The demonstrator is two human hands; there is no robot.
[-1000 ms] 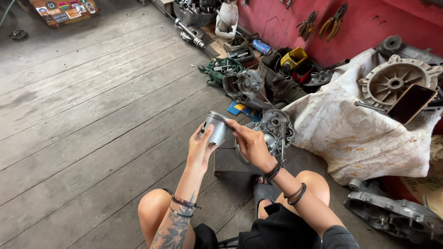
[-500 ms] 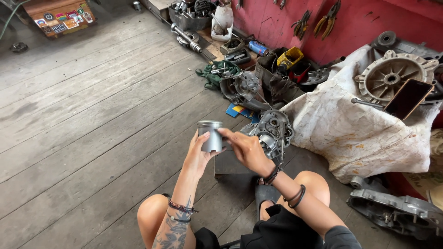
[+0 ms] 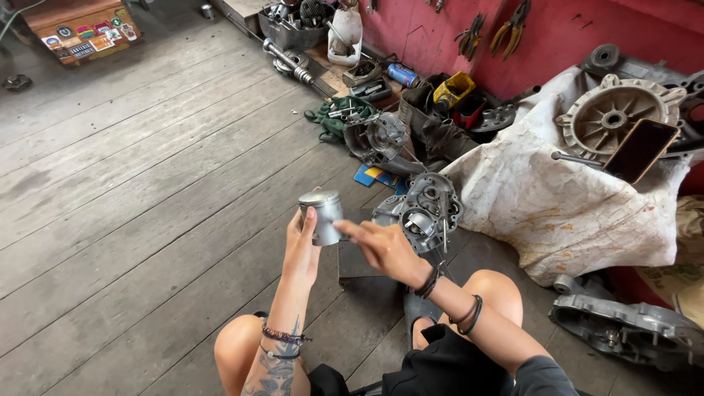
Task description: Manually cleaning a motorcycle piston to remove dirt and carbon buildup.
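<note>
A: What changed against the half-second-earlier frame?

B: Your right hand [image 3: 385, 249] had come off the piston [image 3: 321, 217]. Earlier its fingers lay on the part's side; at this moment they were spread flat, index tip just beside the skirt, gripping nothing. The piston sat a bit higher and more upright.

A: Counts?

B: One piston. Two hands, both yours. One engine case half [image 3: 425, 213] on the wooden floor [image 3: 147, 205] just past your right hand, a second case [image 3: 623, 330] near the floor's right edge by your knee. One white cloth [image 3: 557, 198] over a large casing, one phone [image 3: 640, 150] leaning on it. Two pliers [image 3: 513, 18] on the red wall.

A: Left hand?

B: Your left hand [image 3: 302, 246] was closed round the piston, crown up, thumb behind, fingers curled on the near side. You held it in the air above the floor's middle planks, in front of the case half.
</note>
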